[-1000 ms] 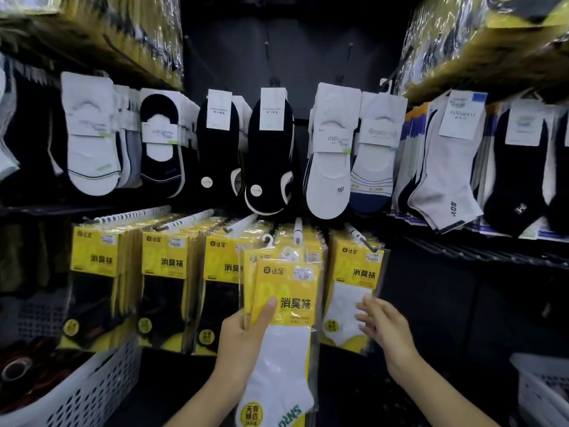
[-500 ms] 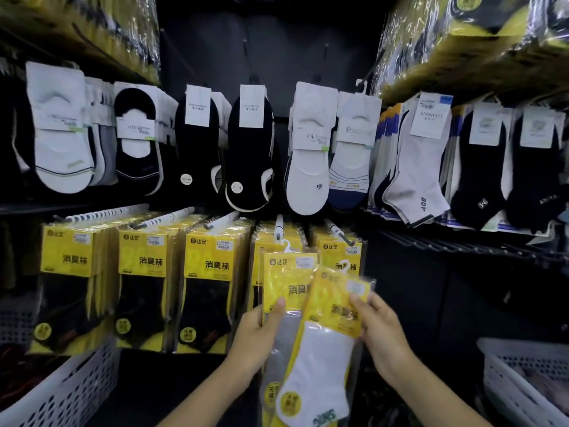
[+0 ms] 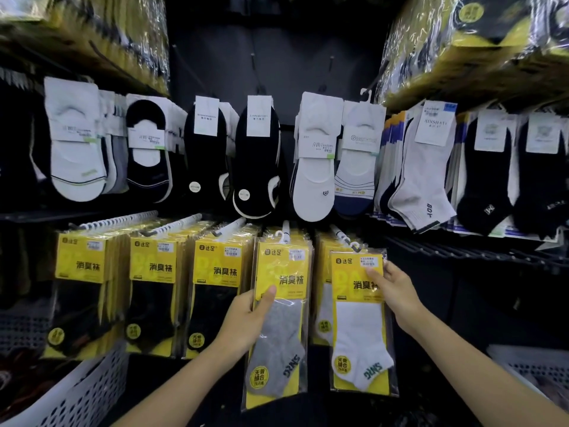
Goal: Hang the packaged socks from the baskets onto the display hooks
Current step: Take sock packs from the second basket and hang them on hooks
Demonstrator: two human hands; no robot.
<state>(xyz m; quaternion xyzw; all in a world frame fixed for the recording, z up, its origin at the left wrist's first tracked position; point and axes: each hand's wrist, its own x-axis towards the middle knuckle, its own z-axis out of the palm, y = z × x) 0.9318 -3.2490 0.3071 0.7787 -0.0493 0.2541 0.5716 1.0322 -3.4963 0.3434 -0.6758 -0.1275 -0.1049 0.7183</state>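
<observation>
The left hand [image 3: 246, 322] grips a yellow-carded grey sock pack [image 3: 278, 334] by its left edge, with the thumb curled over the front and the fingers hidden behind. The pack stands upright in front of the fourth peg [image 3: 285, 231] of the lower row, its small white hanger level with the peg's tip. Whether the hanger is actually on the peg cannot be told from this angle. The right hand [image 3: 397, 291] pinches a white sock pack [image 3: 358, 328] near its upper right corner, thumb across the printed card and fingers behind. That pack's top sits right at the tip of the fifth peg [image 3: 340, 234], in front of more white packs hanging there. To the left, three pegs carry thick rows of black sock packs [image 3: 154, 291]. Above them hangs a row of no-show socks [image 3: 314, 161] in black and white. A white perforated left basket [image 3: 92, 392] stands at the lower left. A right basket [image 3: 529, 368] stands at the lower right, its contents blurred.
</observation>
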